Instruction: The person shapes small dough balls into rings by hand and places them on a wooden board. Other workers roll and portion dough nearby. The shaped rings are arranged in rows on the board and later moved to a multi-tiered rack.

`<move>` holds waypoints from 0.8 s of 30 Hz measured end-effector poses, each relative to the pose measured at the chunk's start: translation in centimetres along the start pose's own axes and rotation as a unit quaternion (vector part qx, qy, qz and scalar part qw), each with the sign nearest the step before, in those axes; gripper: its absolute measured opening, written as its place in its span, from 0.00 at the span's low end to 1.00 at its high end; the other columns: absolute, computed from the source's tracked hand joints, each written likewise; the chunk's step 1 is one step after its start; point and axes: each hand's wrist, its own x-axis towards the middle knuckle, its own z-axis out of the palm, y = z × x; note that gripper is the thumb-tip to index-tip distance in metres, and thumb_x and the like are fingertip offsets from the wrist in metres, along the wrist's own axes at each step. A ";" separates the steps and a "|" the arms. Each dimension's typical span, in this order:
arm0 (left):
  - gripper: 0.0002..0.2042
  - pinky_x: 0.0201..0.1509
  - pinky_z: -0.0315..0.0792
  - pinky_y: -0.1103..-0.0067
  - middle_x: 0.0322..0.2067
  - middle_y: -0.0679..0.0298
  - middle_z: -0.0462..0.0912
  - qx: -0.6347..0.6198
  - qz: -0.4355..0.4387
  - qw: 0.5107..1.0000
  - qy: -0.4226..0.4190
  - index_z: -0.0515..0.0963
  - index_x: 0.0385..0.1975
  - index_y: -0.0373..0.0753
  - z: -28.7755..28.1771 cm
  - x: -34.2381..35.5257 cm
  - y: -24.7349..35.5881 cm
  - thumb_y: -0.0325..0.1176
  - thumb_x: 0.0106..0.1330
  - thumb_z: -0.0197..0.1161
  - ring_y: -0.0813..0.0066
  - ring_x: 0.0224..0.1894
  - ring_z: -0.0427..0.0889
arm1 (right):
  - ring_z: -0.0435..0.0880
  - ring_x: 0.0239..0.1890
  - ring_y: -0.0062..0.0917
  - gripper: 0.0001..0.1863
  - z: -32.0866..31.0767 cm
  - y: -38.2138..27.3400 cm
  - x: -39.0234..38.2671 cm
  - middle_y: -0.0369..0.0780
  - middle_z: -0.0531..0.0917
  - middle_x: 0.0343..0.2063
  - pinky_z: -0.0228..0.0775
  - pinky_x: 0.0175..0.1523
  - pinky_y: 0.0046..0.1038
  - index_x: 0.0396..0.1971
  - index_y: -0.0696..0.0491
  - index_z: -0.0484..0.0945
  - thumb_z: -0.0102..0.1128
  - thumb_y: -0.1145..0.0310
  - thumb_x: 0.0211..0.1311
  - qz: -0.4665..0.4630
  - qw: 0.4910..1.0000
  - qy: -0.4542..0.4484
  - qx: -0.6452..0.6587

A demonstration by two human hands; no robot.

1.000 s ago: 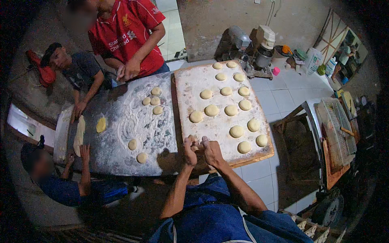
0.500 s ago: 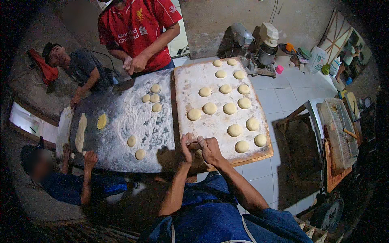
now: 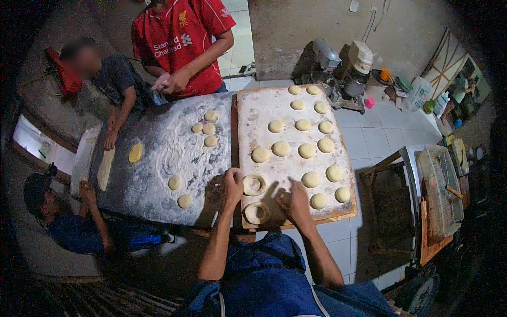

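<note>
My left hand (image 3: 232, 185), fingers curled, is at the board's left edge, beside a dough ring (image 3: 255, 184); its grip is hidden. My right hand (image 3: 293, 198) is over the lower middle of the floured board (image 3: 280, 171), fingers apart and holding nothing visible. A second dough ring (image 3: 256, 213) lies below the first, between my forearms. Several round, pale dough pieces (image 3: 307, 150) sit in loose rows on the board.
A floured metal table (image 3: 153, 195) adjoins left, with dough balls, a long dough strip (image 3: 105, 169) and a yellow piece (image 3: 134, 152). Three co-workers (image 3: 179, 53) stand around it. Mixers (image 3: 359, 59) are behind on the tiled floor; a side table with trays (image 3: 437, 190) is right.
My hands, earlier together over the board's lower left, have parted, left one leftward, right one rightward. Two dough rings now show between them. A left co-worker's hands have come together.
</note>
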 end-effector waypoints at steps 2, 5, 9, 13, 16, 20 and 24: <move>0.12 0.41 0.70 0.66 0.33 0.55 0.74 0.015 0.063 0.993 -0.101 0.76 0.39 0.31 -2.2 -0.8 6.0 0.29 0.58 0.64 0.58 0.35 0.75 | 0.70 0.46 0.48 0.26 -4.6 -1.1 -1.5 0.55 0.72 0.42 0.62 0.50 0.44 0.53 0.61 0.68 0.58 0.77 0.51 0.102 0.992 0.058 -0.038; 0.19 0.40 0.70 0.67 0.31 0.56 0.74 0.040 0.109 0.989 -0.091 0.77 0.40 0.32 -1.9 -0.7 4.5 0.33 0.50 0.72 0.59 0.35 0.76 | 0.69 0.47 0.52 0.27 -6.3 -0.3 -3.0 0.56 0.72 0.45 0.61 0.50 0.49 0.54 0.62 0.65 0.56 0.76 0.52 0.061 0.968 0.120 -0.209; 0.20 0.40 0.70 0.68 0.31 0.55 0.75 0.024 0.122 0.988 -0.089 0.77 0.40 0.32 -0.8 0.0 3.4 0.35 0.50 0.73 0.58 0.36 0.76 | 0.70 0.48 0.53 0.26 -4.7 3.9 -5.0 0.58 0.71 0.47 0.63 0.51 0.49 0.53 0.64 0.65 0.55 0.77 0.52 -0.005 0.956 0.092 -0.277; 0.15 0.41 0.71 0.69 0.32 0.55 0.75 -0.029 0.076 0.996 -0.028 0.78 0.41 0.33 -2.5 -0.5 3.5 0.34 0.56 0.69 0.59 0.37 0.76 | 0.78 0.37 0.49 0.21 -6.9 4.9 -3.9 0.55 0.78 0.36 0.71 0.43 0.41 0.42 0.61 0.73 0.68 0.72 0.46 0.189 0.966 -0.025 -0.175; 0.12 0.42 0.71 0.68 0.33 0.56 0.76 -0.023 0.090 0.995 0.038 0.77 0.40 0.34 -7.7 -0.7 -0.5 0.35 0.62 0.64 0.61 0.38 0.77 | 0.81 0.31 0.38 0.21 -7.7 5.5 -4.1 0.48 0.80 0.27 0.72 0.35 0.38 0.38 0.59 0.73 0.73 0.70 0.44 0.222 0.969 -0.016 -0.105; 0.12 0.39 0.70 0.72 0.32 0.59 0.77 -0.030 -0.017 0.993 0.112 0.77 0.39 0.33 -16.1 -3.5 -5.9 0.36 0.66 0.60 0.69 0.35 0.76 | 0.79 0.28 0.23 0.14 -6.0 -0.7 -1.8 0.42 0.81 0.25 0.73 0.35 0.29 0.34 0.59 0.75 0.68 0.69 0.51 0.225 0.970 -0.075 0.043; 0.11 0.38 0.69 0.74 0.29 0.61 0.77 -0.065 -0.115 0.981 0.139 0.76 0.38 0.32 -20.6 -4.8 -9.6 0.36 0.68 0.58 0.74 0.32 0.74 | 0.81 0.29 0.22 0.13 4.9 -8.6 5.0 0.41 0.81 0.24 0.74 0.35 0.28 0.35 0.58 0.75 0.67 0.69 0.53 0.095 0.963 -0.148 0.203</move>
